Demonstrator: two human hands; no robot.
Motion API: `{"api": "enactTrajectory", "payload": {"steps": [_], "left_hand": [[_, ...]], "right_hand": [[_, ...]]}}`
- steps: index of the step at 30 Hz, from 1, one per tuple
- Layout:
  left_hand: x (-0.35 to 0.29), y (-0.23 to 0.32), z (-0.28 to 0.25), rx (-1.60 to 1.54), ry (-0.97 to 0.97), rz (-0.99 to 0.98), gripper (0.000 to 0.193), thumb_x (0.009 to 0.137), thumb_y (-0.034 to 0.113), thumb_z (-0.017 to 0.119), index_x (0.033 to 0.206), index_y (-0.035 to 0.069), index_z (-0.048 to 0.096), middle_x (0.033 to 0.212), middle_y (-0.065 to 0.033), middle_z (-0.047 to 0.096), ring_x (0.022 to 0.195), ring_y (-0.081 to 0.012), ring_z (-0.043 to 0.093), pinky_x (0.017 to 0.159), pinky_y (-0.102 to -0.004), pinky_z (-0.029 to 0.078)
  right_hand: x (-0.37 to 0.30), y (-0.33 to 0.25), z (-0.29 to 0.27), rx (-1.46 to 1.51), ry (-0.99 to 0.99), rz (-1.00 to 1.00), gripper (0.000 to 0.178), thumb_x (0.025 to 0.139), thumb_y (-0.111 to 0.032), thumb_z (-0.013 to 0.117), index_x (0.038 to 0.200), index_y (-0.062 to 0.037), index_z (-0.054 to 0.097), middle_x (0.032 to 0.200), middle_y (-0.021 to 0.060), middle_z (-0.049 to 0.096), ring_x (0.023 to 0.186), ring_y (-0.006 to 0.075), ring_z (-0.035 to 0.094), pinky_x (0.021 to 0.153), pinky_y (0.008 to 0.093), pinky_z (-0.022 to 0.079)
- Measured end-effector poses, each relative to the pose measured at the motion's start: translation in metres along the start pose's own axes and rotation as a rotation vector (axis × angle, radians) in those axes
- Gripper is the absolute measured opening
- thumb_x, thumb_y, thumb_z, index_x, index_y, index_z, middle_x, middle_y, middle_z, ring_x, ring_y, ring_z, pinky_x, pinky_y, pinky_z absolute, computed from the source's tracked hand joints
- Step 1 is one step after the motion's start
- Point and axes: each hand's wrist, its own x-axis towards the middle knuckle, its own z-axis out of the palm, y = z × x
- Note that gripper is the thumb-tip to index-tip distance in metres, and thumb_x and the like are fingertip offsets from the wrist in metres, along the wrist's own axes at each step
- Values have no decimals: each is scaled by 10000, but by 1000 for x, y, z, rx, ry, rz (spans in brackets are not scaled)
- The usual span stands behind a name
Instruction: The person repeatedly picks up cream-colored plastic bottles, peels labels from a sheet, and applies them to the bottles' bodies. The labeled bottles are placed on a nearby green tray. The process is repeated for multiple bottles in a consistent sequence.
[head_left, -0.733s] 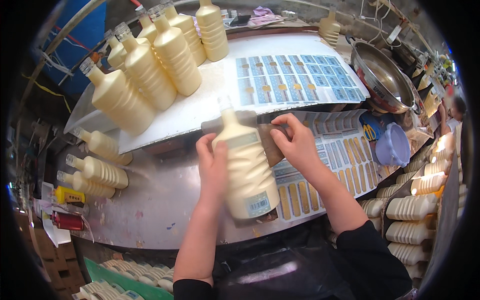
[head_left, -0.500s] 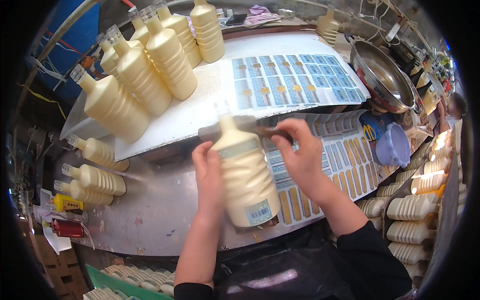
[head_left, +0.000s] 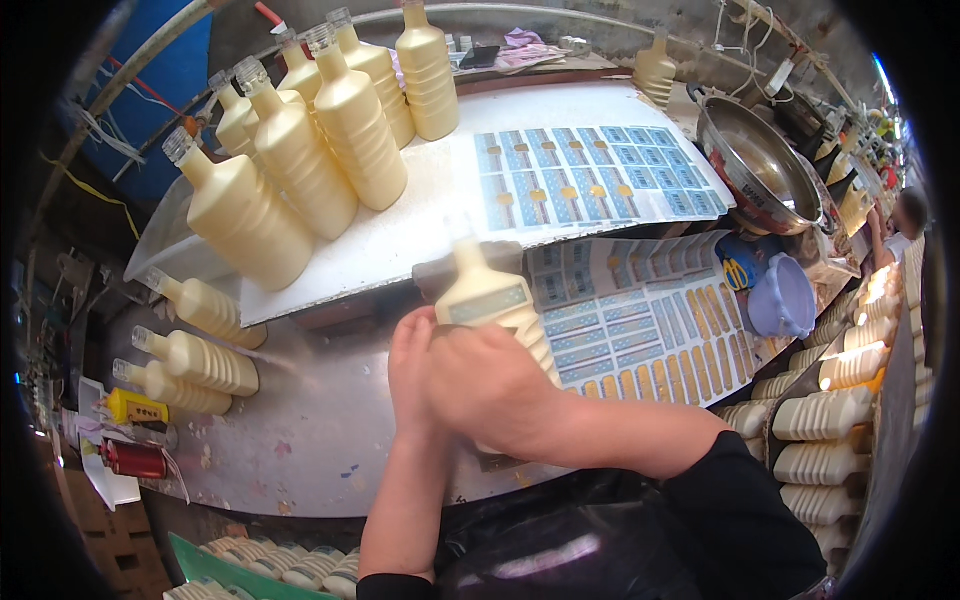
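A cream plastic bottle [head_left: 488, 292] with a clear neck rests tilted on a dark support [head_left: 433, 275] in front of me, a blue label strip across its shoulder. My left hand [head_left: 408, 370] is against the bottle's left side, fingers bent around its edge. Across the bottle's ribbed front lies my right hand [head_left: 500, 385], its forearm coming from the right. That hand is closed, knuckles up, close to the left fingers; whatever is in it is hidden. Both hands cover the bottle's lower part.
Several cream bottles [head_left: 360, 140] stand on the white board [head_left: 440, 185]; others [head_left: 210, 362] lie at the table's left. Label sheets [head_left: 640, 320] spread to the right, near yellow-handled scissors [head_left: 735, 274], a lilac basin [head_left: 783, 295] and a metal pan [head_left: 765, 160]. Stacked bottles [head_left: 822, 415] fill the right side.
My right hand has swung left across the bottle's front, covering its lower label. The thin dark piece seen in it earlier is hidden. My left hand has stayed at the bottle's left side.
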Motion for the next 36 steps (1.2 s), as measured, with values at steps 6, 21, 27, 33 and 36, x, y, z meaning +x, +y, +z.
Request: {"api": "enactTrajectory", "payload": {"steps": [6,21,27,33,36], "left_hand": [[-33,2,7,808,2,497,548,1091,398,429,1469,3,467,1382,-125,488,1249,-212,490,1095,-361,390],[-62,-24,-13,903,-35,299,685,890,148,544,1542,7,390,1510,-254,368,1414,-383,331,1206,-474,254],[-104,-43,-37,1221,-201,443,619,811,267,734,1370,46,587,1455,-238,424,1387,-404,351,1169,-516,276],[-100,-49,-35,1172,9,653,512,728,177,845,1200,46,697,1321,-182,566,1256,-379,514,1082,-468,398],[-118,-28,-31,1143,46,777,577,705,170,918,1217,43,683,1343,-178,555,1244,-355,543,1052,-433,442]], "right_hand": [[8,17,-13,197,135,201,233,729,-110,672,958,-76,704,799,72,649,746,238,646,693,371,480],[-76,71,-2,660,355,1102,246,931,-112,733,1148,3,717,894,70,749,790,89,663,711,262,529],[-51,43,-16,251,344,389,252,792,-77,734,1044,-85,726,980,60,740,878,247,710,802,364,529],[-37,22,-29,470,346,421,173,862,-116,683,1027,-66,691,966,98,711,923,299,687,844,377,517],[-52,34,-41,720,308,789,188,967,-184,604,1070,-64,704,929,143,683,912,334,645,825,392,513]]}}
